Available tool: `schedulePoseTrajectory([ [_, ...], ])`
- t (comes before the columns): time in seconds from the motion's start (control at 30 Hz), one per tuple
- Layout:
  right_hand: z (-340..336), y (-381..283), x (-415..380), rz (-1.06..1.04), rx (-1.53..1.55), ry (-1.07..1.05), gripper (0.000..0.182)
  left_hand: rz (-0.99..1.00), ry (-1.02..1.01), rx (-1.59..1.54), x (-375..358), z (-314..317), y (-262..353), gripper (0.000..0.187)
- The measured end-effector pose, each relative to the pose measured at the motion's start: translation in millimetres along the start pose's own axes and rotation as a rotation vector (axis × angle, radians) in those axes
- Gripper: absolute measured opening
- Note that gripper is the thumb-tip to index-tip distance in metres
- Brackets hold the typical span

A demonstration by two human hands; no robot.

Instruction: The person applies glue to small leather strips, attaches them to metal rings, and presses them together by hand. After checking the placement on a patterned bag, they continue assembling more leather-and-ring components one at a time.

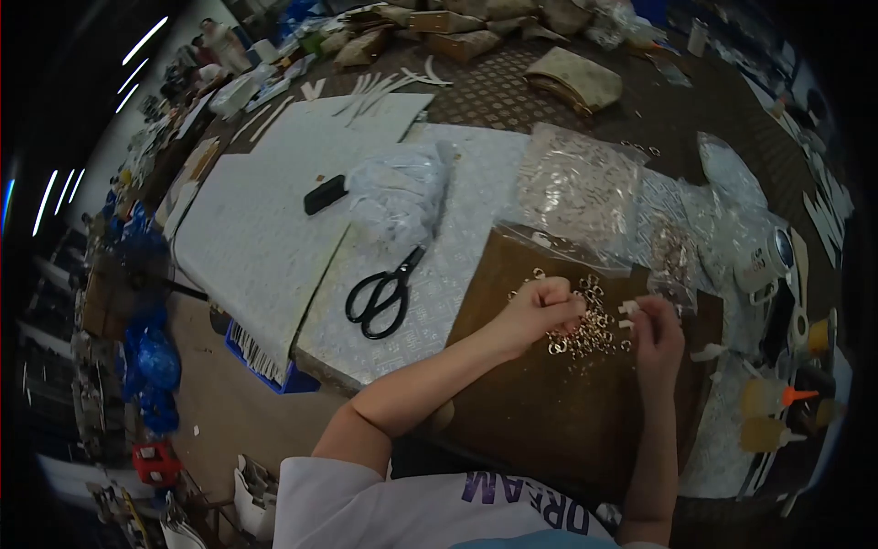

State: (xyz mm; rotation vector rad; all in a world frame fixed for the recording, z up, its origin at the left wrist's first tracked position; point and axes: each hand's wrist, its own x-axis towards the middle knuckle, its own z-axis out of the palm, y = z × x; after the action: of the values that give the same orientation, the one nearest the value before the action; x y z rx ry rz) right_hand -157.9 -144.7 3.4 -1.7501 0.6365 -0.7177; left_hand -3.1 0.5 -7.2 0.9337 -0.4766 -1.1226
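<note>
My left hand [547, 309] is closed, with thumb and fingers pressed together over a pile of small metal rings [596, 322]. What it pinches, if anything, is hidden. To the right of the pile, my right hand [658, 337] is closed too, its fingertips gripping small pale tabs [627, 316]. Both hands are just above a brown board [512, 403] on which the rings are heaped. Behind the hands lies a clear plastic bag [581, 183] full of small pale pieces. A second bag [674, 252] with small pieces is next to it.
Black-handled scissors [380, 302] lie left of the board, near a white plastic bag [398, 192] and a black block [325, 195]. A mug [759, 270] and yellowish squeeze bottles [764, 398] stand at the right. Folded patterned pieces [574, 78] lie farther back.
</note>
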Motion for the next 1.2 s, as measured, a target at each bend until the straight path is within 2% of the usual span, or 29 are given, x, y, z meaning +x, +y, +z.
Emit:
schedulePoseTrajectory([
  [0.07,10,-8,-4,0.099,0.15,-0.077,0.014,0.038,0.065,0.045,-2,5,5,0.041],
  [0.17,11,-12,-7,0.201,0.341,-0.178,0.016,0.09,0.001,0.028,-1,9,11,0.04],
  [0.2,8,-13,-8,0.211,0.345,-0.178,0.017,0.113,-0.047,0.011,0,7,10,0.039],
  [0.4,7,-9,-9,0.213,0.427,-0.219,0.012,0.047,0.004,0.032,-2,15,11,0.039],
  [0.57,12,-11,-13,0.214,0.378,-0.275,0.013,0.07,0.024,0.058,-3,15,5,0.04],
  [0.67,13,-8,-15,0.162,0.262,-0.298,0.015,0.123,0.052,0.199,-3,23,5,0.03],
  [0.77,11,-8,-13,0.092,0.148,-0.282,0.016,0.151,0.165,0.339,-3,25,1,0.01],
  [0.8,10,-9,-13,0.071,0.123,-0.273,0.017,0.163,0.146,0.392,-4,24,0,0.007],
  [0.97,11,-9,-13,0.021,0.07,-0.27,0.015,0.334,0.105,0.538,-4,20,-8,0.011],
  [1.1,8,-13,-11,-0.036,0.033,-0.322,0.01,0.025,0.034,0.341,-5,13,-2,0.014],
  [1.17,9,-14,-15,0.022,0.095,-0.351,0.008,-0.104,-0.033,0.209,-4,9,2,0.015],
  [1.2,11,-14,-17,0.05,0.127,-0.364,0.006,-0.065,0.009,0.296,-5,10,3,0.014],
])
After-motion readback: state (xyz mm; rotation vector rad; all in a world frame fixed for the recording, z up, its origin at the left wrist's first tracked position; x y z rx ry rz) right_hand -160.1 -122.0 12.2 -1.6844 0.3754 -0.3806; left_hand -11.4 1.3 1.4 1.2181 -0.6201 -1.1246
